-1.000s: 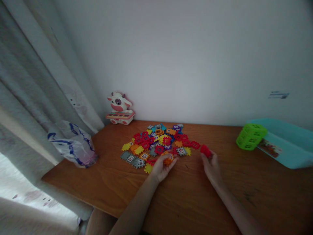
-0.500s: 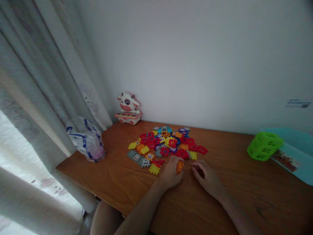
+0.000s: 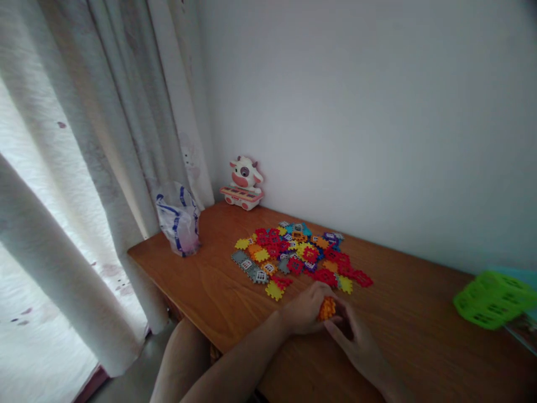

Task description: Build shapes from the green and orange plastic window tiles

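Observation:
A pile of flat plastic interlocking tiles (image 3: 300, 254) in red, yellow, orange, blue and grey lies on the wooden table (image 3: 419, 324). Just in front of the pile my two hands meet. My left hand (image 3: 304, 308) is closed around an orange tile (image 3: 326, 308). My right hand (image 3: 356, 344) presses against the same spot with its fingers curled; a dark red piece shows faintly under them, mostly hidden.
A cow-shaped toy keyboard (image 3: 244, 183) stands at the back against the wall. A crumpled plastic bag (image 3: 178, 218) sits near the table's left edge beside the curtain (image 3: 84, 168). A green perforated basket (image 3: 493, 299) lies at the right.
My hands have drawn back from the pile and come together, the orange tile and the red piece now pressed against each other. The view has swung left, showing more curtain.

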